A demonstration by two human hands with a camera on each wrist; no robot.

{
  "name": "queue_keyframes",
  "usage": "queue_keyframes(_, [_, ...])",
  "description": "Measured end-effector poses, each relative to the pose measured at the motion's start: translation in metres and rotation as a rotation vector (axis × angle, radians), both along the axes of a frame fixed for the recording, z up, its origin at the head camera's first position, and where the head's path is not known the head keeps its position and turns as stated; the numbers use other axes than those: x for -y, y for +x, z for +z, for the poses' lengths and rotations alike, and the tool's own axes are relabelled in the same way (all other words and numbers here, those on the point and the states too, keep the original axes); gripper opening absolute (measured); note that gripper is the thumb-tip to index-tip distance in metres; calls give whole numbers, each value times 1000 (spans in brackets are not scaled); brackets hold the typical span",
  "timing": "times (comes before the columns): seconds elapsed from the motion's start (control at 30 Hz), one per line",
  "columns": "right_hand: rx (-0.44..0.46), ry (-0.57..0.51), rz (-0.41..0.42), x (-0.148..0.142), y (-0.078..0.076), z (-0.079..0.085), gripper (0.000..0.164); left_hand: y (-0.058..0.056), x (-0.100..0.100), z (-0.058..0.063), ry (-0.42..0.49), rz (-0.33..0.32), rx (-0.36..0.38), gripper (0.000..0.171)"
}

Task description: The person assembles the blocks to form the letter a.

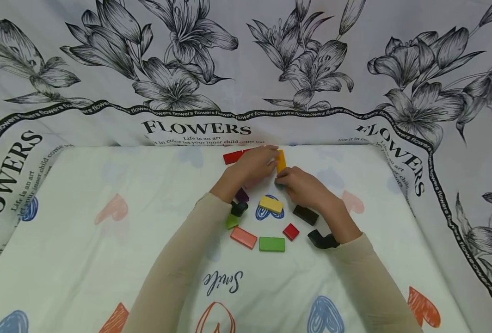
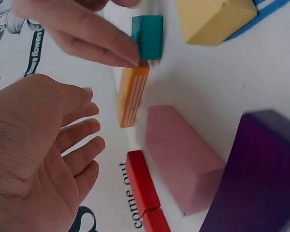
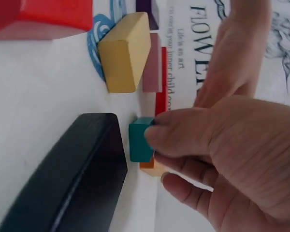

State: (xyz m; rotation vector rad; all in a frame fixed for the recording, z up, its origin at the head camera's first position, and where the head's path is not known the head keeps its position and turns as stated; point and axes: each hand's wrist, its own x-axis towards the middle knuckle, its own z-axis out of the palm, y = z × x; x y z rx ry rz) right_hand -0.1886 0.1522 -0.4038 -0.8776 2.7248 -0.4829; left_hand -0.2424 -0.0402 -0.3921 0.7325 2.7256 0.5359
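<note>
In the head view my right hand (image 1: 306, 187) is at the back of the play area, and in the right wrist view it pinches a small teal block (image 3: 141, 140) between thumb and fingers. The teal block is next to the end of an orange block (image 2: 132, 94) with pale stripes on its side. My left hand (image 2: 48, 145) hovers beside the orange block with loosely bent fingers and holds nothing. A pink block (image 2: 181, 157), red blocks (image 2: 143, 181) and a purple block (image 2: 261, 169) lie near it.
Around a yellow block (image 1: 271, 204) lie a black block (image 1: 305, 215), a curved black piece (image 1: 322, 239), a small red block (image 1: 291, 231), a green block (image 1: 272, 244) and a salmon block (image 1: 243, 237). Behind them hangs a flower-printed cloth (image 1: 312, 74).
</note>
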Motion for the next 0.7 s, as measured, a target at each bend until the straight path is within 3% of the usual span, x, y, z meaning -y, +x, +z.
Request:
queue_keyframes(0.2, [-9,-15,-69,-2,-1,4,31,1,-10,-3,-44,-19,29,47])
queue_keyframes(0.4, [8,-29,-95,-2,-6,9,33,0,-13,-4,-108,-9,-5,50])
queue_keyframes(0.53, [24,-50,-117,-5,-10,6,33,-2,-15,-5,-142,-16,-19,49])
queue_keyframes(0.7, [54,-50,-117,-8,-9,-2,34,1,-19,-11,-173,-43,37,52])
